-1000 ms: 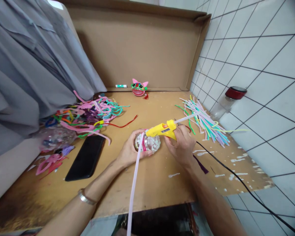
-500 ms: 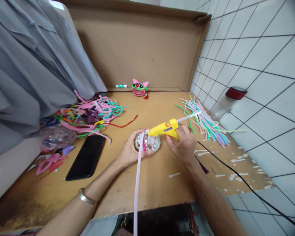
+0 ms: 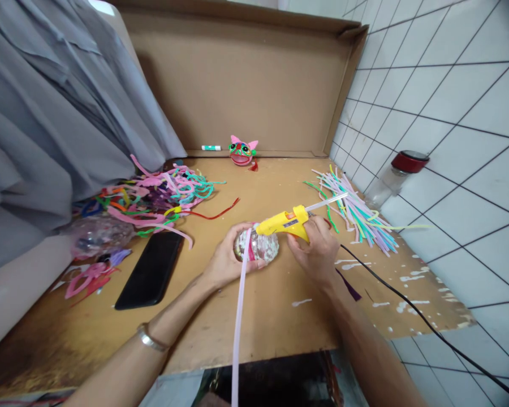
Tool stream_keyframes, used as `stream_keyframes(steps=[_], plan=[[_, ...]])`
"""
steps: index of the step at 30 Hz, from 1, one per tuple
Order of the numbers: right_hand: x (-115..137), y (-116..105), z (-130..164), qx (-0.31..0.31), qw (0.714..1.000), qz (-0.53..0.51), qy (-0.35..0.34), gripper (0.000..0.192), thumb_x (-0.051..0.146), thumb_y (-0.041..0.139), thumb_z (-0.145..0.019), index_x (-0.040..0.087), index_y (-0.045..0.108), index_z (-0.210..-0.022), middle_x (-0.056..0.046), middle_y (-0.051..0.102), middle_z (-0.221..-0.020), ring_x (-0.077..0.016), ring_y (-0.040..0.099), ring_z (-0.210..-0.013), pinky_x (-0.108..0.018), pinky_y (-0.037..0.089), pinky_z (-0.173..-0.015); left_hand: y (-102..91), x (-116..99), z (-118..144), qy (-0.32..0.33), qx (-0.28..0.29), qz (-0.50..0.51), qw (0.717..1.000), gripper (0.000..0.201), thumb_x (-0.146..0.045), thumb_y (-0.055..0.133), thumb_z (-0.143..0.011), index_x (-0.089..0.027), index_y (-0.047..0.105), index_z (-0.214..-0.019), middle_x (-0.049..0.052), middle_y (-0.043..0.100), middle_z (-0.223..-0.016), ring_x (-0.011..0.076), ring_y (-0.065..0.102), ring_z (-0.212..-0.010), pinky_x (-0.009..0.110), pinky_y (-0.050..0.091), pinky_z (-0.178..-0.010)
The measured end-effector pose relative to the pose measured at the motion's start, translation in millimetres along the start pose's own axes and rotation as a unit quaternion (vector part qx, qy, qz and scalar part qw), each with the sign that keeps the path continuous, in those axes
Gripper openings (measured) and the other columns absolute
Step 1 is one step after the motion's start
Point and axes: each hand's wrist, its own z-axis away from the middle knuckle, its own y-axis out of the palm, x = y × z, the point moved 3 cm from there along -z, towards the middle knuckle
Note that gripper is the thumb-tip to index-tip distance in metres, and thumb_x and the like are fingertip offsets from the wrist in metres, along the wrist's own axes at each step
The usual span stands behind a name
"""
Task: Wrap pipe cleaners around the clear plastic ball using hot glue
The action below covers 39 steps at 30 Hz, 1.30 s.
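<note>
My left hand (image 3: 229, 257) is closed around a clear, rounded plastic piece (image 3: 267, 246) with whitish and pink parts on it. A pale pink pipe cleaner (image 3: 240, 316) lies across that piece and hangs down past the table's front edge. In my right hand (image 3: 316, 246) is a yellow hot glue gun (image 3: 290, 222), gripped by its handle. Its nozzle points left and meets the top of the plastic piece near the pipe cleaner; whether it touches, I cannot tell. A clear glue stick (image 3: 328, 201) sticks out of the gun's back end.
A tangle of pipe cleaners (image 3: 165, 189) and a black phone (image 3: 150, 271) lie on the left. Straight pipe cleaners (image 3: 358, 209) and a red-lidded jar (image 3: 396, 175) are on the right. A pink-eared figure (image 3: 241, 151) sits behind; a black cord (image 3: 407, 299) trails right.
The view has shifted very slightly. Both hands, the plastic piece and the glue gun keep nearly the same positions, with the nozzle still at the piece's top.
</note>
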Motion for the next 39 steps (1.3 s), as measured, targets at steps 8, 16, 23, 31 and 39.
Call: stream_keyframes(steps=[8, 16, 23, 31, 39], plan=[[-3.3, 0.8, 0.0, -0.002, 1.000, -0.021, 0.004, 0.009, 0.024, 0.061, -0.080, 0.022, 0.058, -0.089, -0.002, 0.056, -0.078, -0.0190, 0.055, -0.072, -0.029, 0.045, -0.064, 0.4, -5.7, -0.4, 0.016, 0.003, 0.009, 1.000, 0.074, -0.033, 0.086, -0.059, -0.021, 0.051, -0.123, 0.011, 0.060, -0.132, 0.0281, 0.060, -0.119, 0.042, 0.046, -0.105], [-9.1, 2.7, 0.6, -0.008, 0.998, -0.063, 0.026, 0.008, 0.026, 0.061, -0.083, 0.023, 0.054, -0.083, -0.001, 0.056, -0.078, -0.0179, 0.056, -0.072, -0.028, 0.044, -0.061, 0.5, -9.4, -0.8, 0.004, -0.015, 0.009, 1.000, 0.073, -0.031, 0.087, -0.054, -0.020, 0.054, -0.119, 0.012, 0.061, -0.131, 0.0290, 0.061, -0.118, 0.042, 0.047, -0.105], [-7.6, 4.3, 1.5, -0.008, 0.999, -0.037, 0.014, 0.010, 0.026, 0.062, -0.081, 0.023, 0.053, -0.082, -0.001, 0.056, -0.077, -0.0188, 0.055, -0.073, -0.028, 0.044, -0.061, 2.4, -8.5, -1.1, 0.005, -0.004, 0.028, 1.000, 0.073, -0.033, 0.087, -0.055, -0.020, 0.053, -0.118, 0.012, 0.060, -0.132, 0.0282, 0.060, -0.120, 0.040, 0.048, -0.104], [-7.8, 3.5, 0.3, 0.005, 0.999, -0.041, 0.002, 0.009, 0.024, 0.061, -0.083, 0.023, 0.052, -0.081, -0.002, 0.057, -0.078, -0.0186, 0.056, -0.073, -0.028, 0.044, -0.063, 2.7, -4.3, -1.1, 0.021, -0.006, 0.022, 1.000, 0.073, -0.033, 0.087, -0.056, -0.020, 0.052, -0.119, 0.012, 0.060, -0.132, 0.0285, 0.060, -0.120, 0.042, 0.047, -0.105], [-12.9, 6.2, 0.9, 0.039, 0.997, -0.056, 0.034, 0.009, 0.028, 0.059, -0.082, 0.023, 0.053, -0.078, -0.002, 0.057, -0.076, -0.0183, 0.054, -0.072, -0.028, 0.043, -0.063, 0.9, -4.4, -1.2, 0.034, -0.006, 0.000, 0.999, 0.073, -0.032, 0.086, -0.057, -0.021, 0.053, -0.121, 0.011, 0.059, -0.132, 0.0289, 0.060, -0.119, 0.043, 0.047, -0.105]])
